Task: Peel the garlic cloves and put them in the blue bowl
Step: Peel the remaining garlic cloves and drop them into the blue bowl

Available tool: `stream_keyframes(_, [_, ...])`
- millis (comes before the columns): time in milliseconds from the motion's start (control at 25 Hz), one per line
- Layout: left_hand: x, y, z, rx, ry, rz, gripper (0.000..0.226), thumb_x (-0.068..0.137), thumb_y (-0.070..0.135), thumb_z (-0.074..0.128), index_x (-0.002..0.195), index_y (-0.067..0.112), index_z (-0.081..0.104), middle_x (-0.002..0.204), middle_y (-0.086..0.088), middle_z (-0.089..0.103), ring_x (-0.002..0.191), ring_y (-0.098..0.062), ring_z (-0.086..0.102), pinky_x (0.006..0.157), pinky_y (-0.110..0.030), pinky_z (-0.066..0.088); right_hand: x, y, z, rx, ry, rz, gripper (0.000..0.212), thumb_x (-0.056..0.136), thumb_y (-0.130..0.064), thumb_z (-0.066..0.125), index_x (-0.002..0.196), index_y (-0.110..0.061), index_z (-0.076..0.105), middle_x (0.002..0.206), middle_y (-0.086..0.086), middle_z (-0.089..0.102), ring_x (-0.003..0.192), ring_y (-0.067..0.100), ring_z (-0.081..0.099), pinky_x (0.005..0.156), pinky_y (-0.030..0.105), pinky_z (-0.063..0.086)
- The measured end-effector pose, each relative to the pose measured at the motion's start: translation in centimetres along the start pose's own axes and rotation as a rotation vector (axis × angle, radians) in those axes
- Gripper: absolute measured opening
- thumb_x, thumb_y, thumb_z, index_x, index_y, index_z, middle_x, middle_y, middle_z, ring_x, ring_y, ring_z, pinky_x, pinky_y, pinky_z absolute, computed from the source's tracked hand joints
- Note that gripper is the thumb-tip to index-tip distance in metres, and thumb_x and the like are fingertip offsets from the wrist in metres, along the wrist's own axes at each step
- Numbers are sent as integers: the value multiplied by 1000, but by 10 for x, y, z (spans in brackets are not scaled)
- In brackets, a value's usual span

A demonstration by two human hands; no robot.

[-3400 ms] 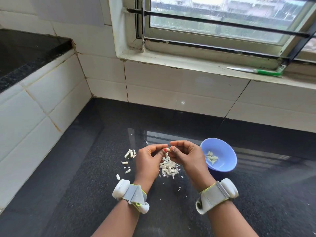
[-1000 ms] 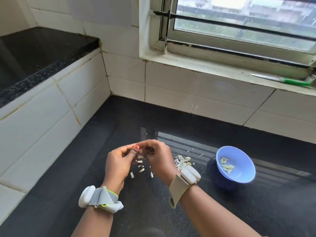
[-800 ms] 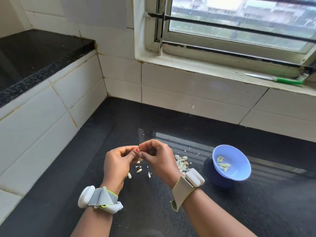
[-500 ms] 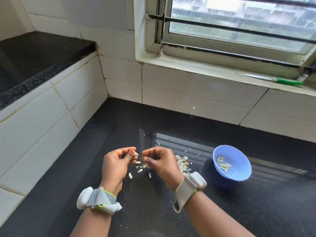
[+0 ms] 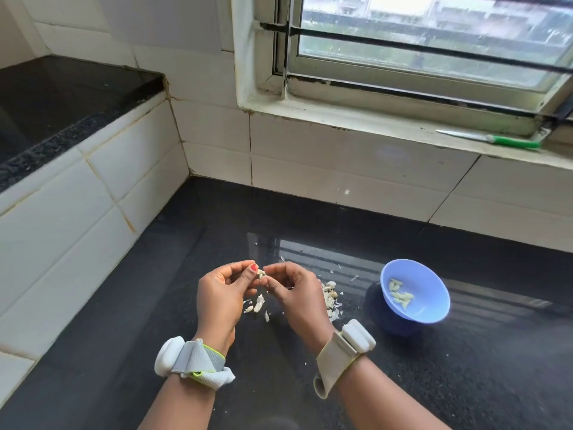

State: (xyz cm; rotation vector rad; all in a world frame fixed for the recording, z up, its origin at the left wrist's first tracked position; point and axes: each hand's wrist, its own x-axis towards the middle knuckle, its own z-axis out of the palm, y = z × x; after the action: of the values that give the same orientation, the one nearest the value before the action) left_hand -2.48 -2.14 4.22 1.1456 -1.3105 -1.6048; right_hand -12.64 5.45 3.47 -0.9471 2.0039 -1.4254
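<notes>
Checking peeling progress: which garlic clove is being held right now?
The garlic clove pinched between left hand and right hand; others lie on the counter or in the blue bowl.

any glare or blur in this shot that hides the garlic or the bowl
Head view: window glare streaks the black countertop behind the hands, not over the blue bowl, whose peeled cloves read clearly; the garlic clove pinched between left hand and right hand is tiny and slightly soft; wide-angle bending curves the windowsill.

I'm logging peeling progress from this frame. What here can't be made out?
Head view only:
- Garlic clove: mostly hidden by fingertips of left hand and right hand; how much is peeled is unclear.
- Peeled cloves in blue bowl: too small and overlapping to count.
- Peel pile: partly behind right hand.
</notes>
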Motion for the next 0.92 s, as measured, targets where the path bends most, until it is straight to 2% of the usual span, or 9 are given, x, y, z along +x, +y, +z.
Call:
stream_keyframes(80, [-5, -1, 11, 19, -38, 3, 6, 82, 9, 71, 87, 10, 72, 73, -5, 74, 65, -11, 70, 55, -19, 53, 0, 1, -7, 80, 20, 48, 7, 81, -24, 78, 77, -26, 73, 76, -4, 74, 71, 9, 67, 71, 32, 54])
stream_keyframes(160, [-9, -3, 23, 72, -74, 25, 7, 80, 10, 73, 87, 9, 73, 71, -5, 73, 63, -11, 68, 58, -22, 55, -2, 1, -17, 217, 75, 95, 7, 80, -21, 79, 76, -21, 74, 77, 2, 75, 70, 11, 65, 71, 36, 54])
stream_keyframes(320, [-13, -7, 39, 176, -137, 68, 6, 80, 13, 74, 76, 18, 74, 66, -2, 72, 62, -16, 66, 63, -32, 56, -5, 5, -37, 297, 98, 124, 18, 83, -10, 74, 69, -20, 72, 71, 1, 72, 66, 12, 59, 66, 35, 49])
stream_keyframes(520, [-19, -13, 56, 375, -210, 184, 10, 85, 16, 68, 75, 17, 69, 63, 3, 69, 60, -11, 63, 64, -32, 53, -4, 15, -54, 208, 162, 119, 17, 90, -12, 68, 74, -18, 72, 75, -2, 73, 74, 12, 67, 74, 35, 55])
stream_keyframes(720, [-22, -11, 60, 399, -249, 246, 11, 86, 16, 67, 76, 20, 69, 63, 8, 67, 57, 1, 57, 60, -20, 47, -4, 12, -64, 523, -60, 261, 17, 96, -7, 57, 82, -6, 66, 68, -3, 66, 64, 8, 60, 64, 19, 49])
stream_keyframes(920, [-23, -11, 64, 287, -269, 128, 11, 88, 23, 65, 82, 16, 71, 73, 2, 72, 70, -10, 67, 66, -30, 54, -8, 2, -66, 678, 31, 269, 11, 93, -3, 58, 87, 2, 66, 73, 10, 69, 63, 15, 68, 58, 21, 54])
